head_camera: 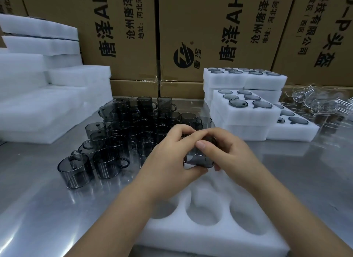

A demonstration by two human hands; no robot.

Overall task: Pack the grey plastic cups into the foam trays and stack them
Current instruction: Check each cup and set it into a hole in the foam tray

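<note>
Both your hands, left hand (172,151) and right hand (229,149), hold one grey cup (200,159) above the near foam tray (210,235). It looks light, hard and slippery; hold its sides.

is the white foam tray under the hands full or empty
Empty where visible: the round pockets of the white foam tray hold nothing. Part of it is hidden, so cannot tell there.

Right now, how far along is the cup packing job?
Done: several filled foam trays are stacked at the right. In hand: the left hand and right hand hold one grey cup over the empty foam tray in front. Left: its pockets to fill, plus the big cluster of loose grey cups on the steel table, with spare foam trays piled at the left.
</note>
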